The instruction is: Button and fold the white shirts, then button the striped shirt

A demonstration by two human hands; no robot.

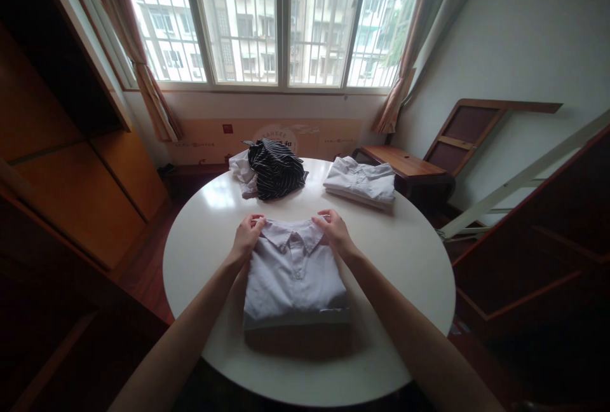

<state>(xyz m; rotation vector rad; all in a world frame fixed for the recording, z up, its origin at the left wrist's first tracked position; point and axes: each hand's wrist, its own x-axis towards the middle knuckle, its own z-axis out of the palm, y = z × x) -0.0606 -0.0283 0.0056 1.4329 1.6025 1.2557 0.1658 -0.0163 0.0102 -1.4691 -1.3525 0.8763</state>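
A folded white dress shirt [296,278] lies on the round white table in front of me, its collar at the far end and its button placket facing up. My left hand [248,234] pinches the shirt's far left corner beside the collar. At the far right corner, my right hand [332,229] grips the fabric with thumb and fingers. The near edge of the shirt seems slightly raised, with a shadow below it on the tabletop.
Farther back on the table [204,272] sit a crumpled black striped garment [277,170], some rumpled white cloth [242,169] next to it, and a stack of folded white shirts [359,180]. Beyond the table's right side are a wooden bench [405,163] and a pale metal frame [515,183].
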